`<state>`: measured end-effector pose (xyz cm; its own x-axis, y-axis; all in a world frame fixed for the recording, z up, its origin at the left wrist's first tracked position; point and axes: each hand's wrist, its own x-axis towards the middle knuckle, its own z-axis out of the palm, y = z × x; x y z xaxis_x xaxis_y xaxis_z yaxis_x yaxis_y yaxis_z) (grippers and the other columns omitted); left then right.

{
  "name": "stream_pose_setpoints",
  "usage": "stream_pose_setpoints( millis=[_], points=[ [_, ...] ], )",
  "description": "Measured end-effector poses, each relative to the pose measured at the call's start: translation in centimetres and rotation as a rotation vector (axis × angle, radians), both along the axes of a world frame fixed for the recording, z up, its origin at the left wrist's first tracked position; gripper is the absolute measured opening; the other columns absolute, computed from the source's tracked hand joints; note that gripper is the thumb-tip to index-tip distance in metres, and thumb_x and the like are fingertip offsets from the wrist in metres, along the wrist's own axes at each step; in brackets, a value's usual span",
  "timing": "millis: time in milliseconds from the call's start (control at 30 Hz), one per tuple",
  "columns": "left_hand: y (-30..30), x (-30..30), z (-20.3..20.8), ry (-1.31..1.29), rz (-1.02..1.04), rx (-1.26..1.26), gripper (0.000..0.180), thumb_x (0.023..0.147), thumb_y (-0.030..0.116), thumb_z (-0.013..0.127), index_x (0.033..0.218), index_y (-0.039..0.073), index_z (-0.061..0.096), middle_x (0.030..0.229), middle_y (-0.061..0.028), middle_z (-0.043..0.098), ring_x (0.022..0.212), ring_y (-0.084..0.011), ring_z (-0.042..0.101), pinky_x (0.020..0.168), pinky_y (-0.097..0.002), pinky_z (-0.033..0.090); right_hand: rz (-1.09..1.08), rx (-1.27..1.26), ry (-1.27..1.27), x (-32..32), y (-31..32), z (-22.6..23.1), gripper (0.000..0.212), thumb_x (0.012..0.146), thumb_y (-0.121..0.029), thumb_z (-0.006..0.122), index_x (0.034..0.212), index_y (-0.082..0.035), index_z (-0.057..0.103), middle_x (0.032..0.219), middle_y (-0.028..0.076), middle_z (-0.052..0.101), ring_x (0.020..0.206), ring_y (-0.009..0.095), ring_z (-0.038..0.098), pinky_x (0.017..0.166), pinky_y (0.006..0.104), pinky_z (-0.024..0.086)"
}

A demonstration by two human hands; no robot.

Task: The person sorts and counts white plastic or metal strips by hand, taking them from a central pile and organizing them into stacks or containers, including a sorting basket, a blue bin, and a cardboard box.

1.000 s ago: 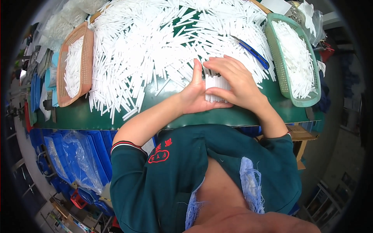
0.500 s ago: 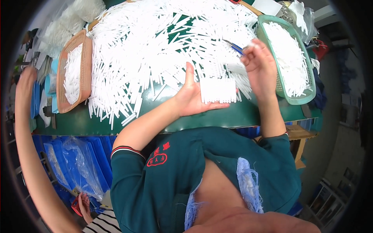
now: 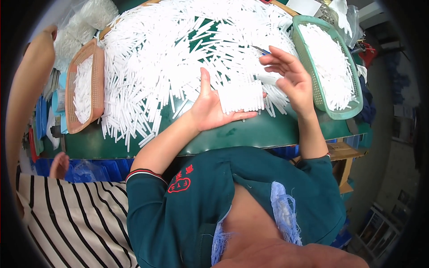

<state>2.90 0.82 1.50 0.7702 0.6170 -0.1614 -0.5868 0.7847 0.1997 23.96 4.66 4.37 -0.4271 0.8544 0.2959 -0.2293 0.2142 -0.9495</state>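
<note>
A flat side-by-side row of short white tubes (image 3: 242, 97) lies across my left hand (image 3: 206, 109), which supports it from below with the thumb pointing up. To the right, my right hand (image 3: 292, 80) is raised off the table with its fingers apart, and nothing shows in it. Just beyond its fingertips lies a blue-handled hand tool (image 3: 261, 50), partly hidden. A wide heap of loose white tubes (image 3: 143, 62) spreads over the green table (image 3: 214, 137) in front of both hands.
A green basket (image 3: 306, 62) filled with white pieces stands right of my right hand. An orange basket (image 3: 97, 85) with more tubes is at the left. Another person's arm (image 3: 33, 80) and striped top (image 3: 76, 214) are close on my left. Clear bags (image 3: 98, 14) stand far left.
My right hand has opened from curled fingers. My left hand with the tube row has shifted slightly left and away from me. The other person has come closer on my left.
</note>
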Motion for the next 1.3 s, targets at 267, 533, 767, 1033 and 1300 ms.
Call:
stream_pose_setpoints(
  millis=[267,533,767,1033,1300],
  points=[
    [0.4,0.2,-0.5,-0.071,0.017,-0.037,0.109,0.064,0.085,0.015,0.139,0.007,0.014,0.141,-0.0159,0.024,0.13,-0.0342,0.024,0.104,-0.0517,0.021,0.055,0.612,-0.817,-1.0,-0.8,0.7,0.105,0.053,-0.044,0.078,0.134,0.0,0.026,0.128,0.015,0.044,0.119,0.031,0.041,0.097,0.0371,0.033],
    [0.4,-0.4,-0.9,0.001,0.042,-0.061,0.108,0.065,0.085,0.015,0.139,0.007,0.014,0.142,-0.0148,0.022,0.131,-0.0332,0.022,0.105,-0.0495,0.02,0.101,0.504,-0.766,-1.8,-1.1,-0.6,0.089,0.059,-0.035,0.077,0.13,-0.002,0.035,0.117,0.017,0.051,0.107,0.034,0.048,0.09,0.0392,0.039],
    [0.4,-0.3,-0.6,0.063,0.063,-0.037,0.107,0.065,0.084,0.014,0.139,0.007,0.016,0.141,-0.0145,0.024,0.13,-0.0325,0.023,0.105,-0.0461,0.023,0.031,0.638,-0.713,-2.2,-1.1,-0.6,0.085,0.06,-0.035,0.076,0.128,-0.002,0.038,0.117,0.016,0.051,0.105,0.033,0.05,0.089,0.0402,0.04],
    [0.5,-0.2,-1.7,0.084,-0.012,-0.001,0.109,0.064,0.085,0.017,0.139,0.006,0.016,0.142,-0.0141,0.023,0.13,-0.0327,0.025,0.104,-0.0466,0.025,0.054,0.654,-0.731,-2.3,-1.0,-1.6,0.081,0.06,-0.036,0.075,0.125,-0.002,0.042,0.116,0.015,0.052,0.103,0.032,0.051,0.088,0.0384,0.04],
    [0.6,-0.2,-0.9,0.053,0.019,-0.024,0.111,0.063,0.085,0.013,0.138,0.004,0.018,0.139,-0.0169,0.026,0.127,-0.032,0.03,0.103,-0.0445,0.029,0.02,0.686,-0.7,-2.3,-0.9,-0.7,0.083,0.062,-0.032,0.075,0.129,-0.002,0.037,0.119,0.014,0.051,0.107,0.03,0.05,0.089,0.0367,0.04]
  ],
)
